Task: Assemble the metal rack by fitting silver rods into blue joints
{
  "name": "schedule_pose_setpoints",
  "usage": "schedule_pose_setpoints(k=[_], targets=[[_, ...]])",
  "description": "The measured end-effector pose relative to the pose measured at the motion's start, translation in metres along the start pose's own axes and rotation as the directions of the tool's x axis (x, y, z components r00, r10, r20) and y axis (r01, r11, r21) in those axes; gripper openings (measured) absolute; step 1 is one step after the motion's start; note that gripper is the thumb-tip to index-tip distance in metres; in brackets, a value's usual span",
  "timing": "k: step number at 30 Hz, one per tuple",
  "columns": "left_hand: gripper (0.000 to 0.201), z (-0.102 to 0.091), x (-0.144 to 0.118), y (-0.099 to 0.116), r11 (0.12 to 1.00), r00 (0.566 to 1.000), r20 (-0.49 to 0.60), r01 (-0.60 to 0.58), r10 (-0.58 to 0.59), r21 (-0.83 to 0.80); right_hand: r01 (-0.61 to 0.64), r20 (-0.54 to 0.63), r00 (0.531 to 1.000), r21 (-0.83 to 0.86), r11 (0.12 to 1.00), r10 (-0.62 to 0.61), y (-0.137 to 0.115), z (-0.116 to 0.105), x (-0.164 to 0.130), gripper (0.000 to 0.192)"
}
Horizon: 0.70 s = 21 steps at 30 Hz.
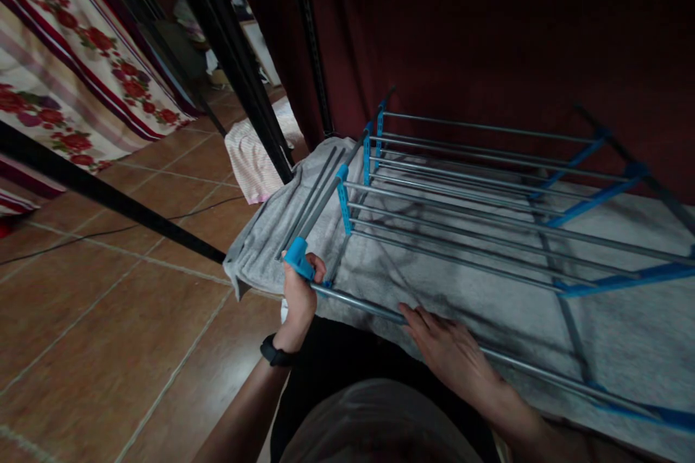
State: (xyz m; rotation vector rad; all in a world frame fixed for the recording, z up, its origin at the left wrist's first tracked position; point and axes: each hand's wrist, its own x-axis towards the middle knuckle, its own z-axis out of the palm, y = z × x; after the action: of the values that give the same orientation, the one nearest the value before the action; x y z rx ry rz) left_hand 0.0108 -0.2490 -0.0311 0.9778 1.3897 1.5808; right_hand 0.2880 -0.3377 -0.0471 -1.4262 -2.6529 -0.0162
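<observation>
A rack of grey metal tubes (467, 215) with blue plastic connectors lies across the grey blanket. My left hand (300, 293) is closed around a blue corner connector (297, 255) at the rack's near left corner, thumb and fingers wrapped about it. From this connector a long metal tube (361, 304) runs right along the near side. My right hand (448, 347) lies over that tube, palm down, gripping it; its thumb is hidden. Beside the rack's left end, two loose thin tubes (309, 202) rest on the blanket.
The grey blanket (641, 246) covers a raised surface before a dark red wall. Black metal posts (233, 58) stand at the left. A cable (124, 228) crosses the tiled floor (108, 304). Farther back are a flowered curtain (81, 51) and a striped cloth (255, 159).
</observation>
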Motion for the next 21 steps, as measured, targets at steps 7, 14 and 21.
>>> schedule_pose_setpoints(k=[7, 14, 21], targets=[[0.065, 0.001, 0.000, -0.001, 0.998, 0.998, -0.023, -0.058, 0.058, -0.016, 0.051, 0.058, 0.997, 0.032, 0.998, -0.053, 0.006, 0.004, 0.003, 0.041], [0.059, 0.002, 0.002, 0.000, 0.994, 0.998, -0.064, -0.006, -0.001, -0.106, 0.061, 0.014, 0.998, 0.096, 0.993, -0.063, 0.012, 0.012, -0.001, 0.042], [0.046, 0.004, 0.002, 0.001, 0.998, 0.995, -0.103, -0.014, 0.008, -0.057, 0.061, 0.039, 0.997, 0.103, 0.993, -0.065, 0.014, 0.014, -0.002, 0.045]])
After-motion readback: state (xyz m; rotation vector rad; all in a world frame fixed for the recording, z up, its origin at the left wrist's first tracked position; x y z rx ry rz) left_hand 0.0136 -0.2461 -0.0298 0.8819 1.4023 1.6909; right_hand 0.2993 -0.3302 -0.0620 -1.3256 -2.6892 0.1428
